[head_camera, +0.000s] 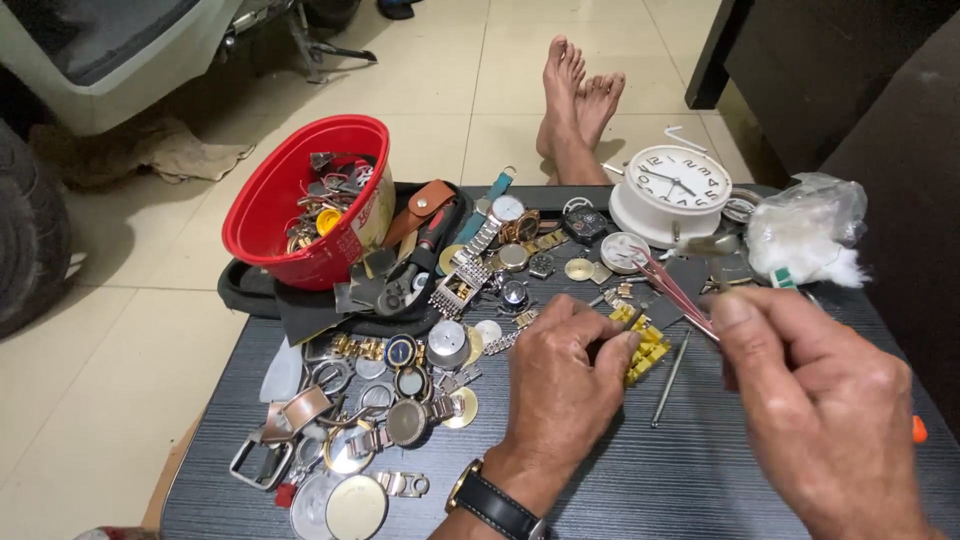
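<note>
Left hand (560, 375) curled at tabletop (620, 480) centre, grip pinching something too small to tell; right hand (815, 400) at three o'clock, grip holding tweezers (672, 285) aimed toward eleven o'clock; white clock (672, 192) at one o'clock.

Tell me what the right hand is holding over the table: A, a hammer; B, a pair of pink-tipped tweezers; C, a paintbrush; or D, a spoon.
B: the right hand pinches slim pink-tipped tweezers whose points reach toward the white round clock, while the left hand rests by the yellow parts on the dark table.
</note>
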